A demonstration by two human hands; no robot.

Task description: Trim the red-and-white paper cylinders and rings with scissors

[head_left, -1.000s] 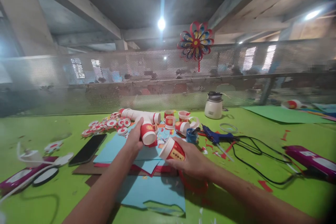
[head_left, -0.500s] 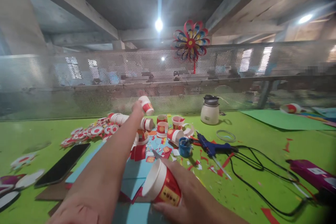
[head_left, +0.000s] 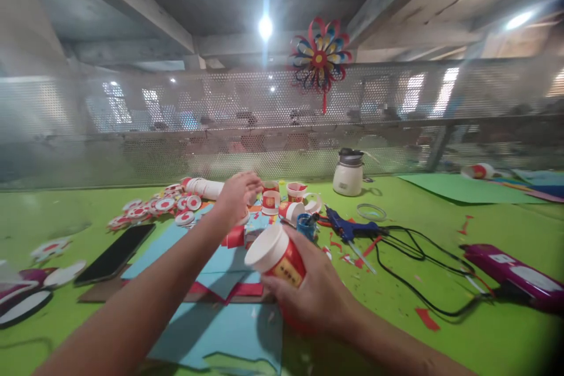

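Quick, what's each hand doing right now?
Left hand: reaching over the paper cups; grip cannot be told.
Right hand: closed around a red-and-white cup.

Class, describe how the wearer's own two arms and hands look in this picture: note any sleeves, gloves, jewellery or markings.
Both forearms are bare up to the frame's lower edge: no sleeves show. The left hand and the right hand wear no gloves. No watch, bracelet or ring can be made out, nor any markings, though the picture is somewhat blurred. The left arm enters from the lower left, the right from the lower right.
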